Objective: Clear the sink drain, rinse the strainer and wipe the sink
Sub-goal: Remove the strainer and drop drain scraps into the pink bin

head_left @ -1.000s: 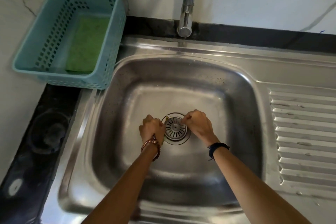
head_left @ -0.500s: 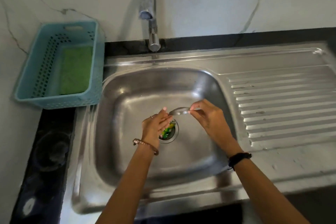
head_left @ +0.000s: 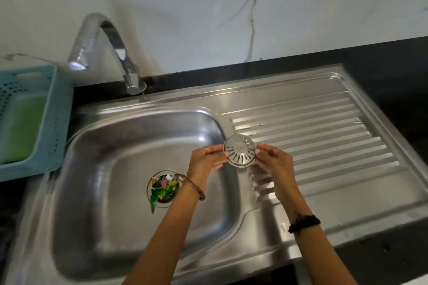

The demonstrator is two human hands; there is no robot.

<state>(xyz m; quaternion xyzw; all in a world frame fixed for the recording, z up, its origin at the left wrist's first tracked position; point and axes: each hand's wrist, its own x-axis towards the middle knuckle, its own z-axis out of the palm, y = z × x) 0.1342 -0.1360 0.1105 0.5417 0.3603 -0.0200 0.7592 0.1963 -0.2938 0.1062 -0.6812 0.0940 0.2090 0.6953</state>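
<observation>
A round metal strainer [head_left: 240, 150] with slots is held up between both hands over the sink's right rim. My left hand [head_left: 206, 162] pinches its left edge and my right hand [head_left: 273, 161] pinches its right edge. Below and to the left, the open drain [head_left: 162, 188] in the steel sink [head_left: 111, 227] holds several coloured scraps, green, pink and white. One green scrap lies just outside the drain rim.
A curved chrome tap [head_left: 108, 51] stands behind the basin, no water running. A teal plastic basket [head_left: 58, 122] with a green sponge [head_left: 18, 129] sits at the left. The ribbed draining board [head_left: 324, 136] stretches right. Black counter surrounds the sink.
The strainer has been lifted out of the drain and carried up and right to the basin's edge, held by both hands. The scraps in the drain are now uncovered.
</observation>
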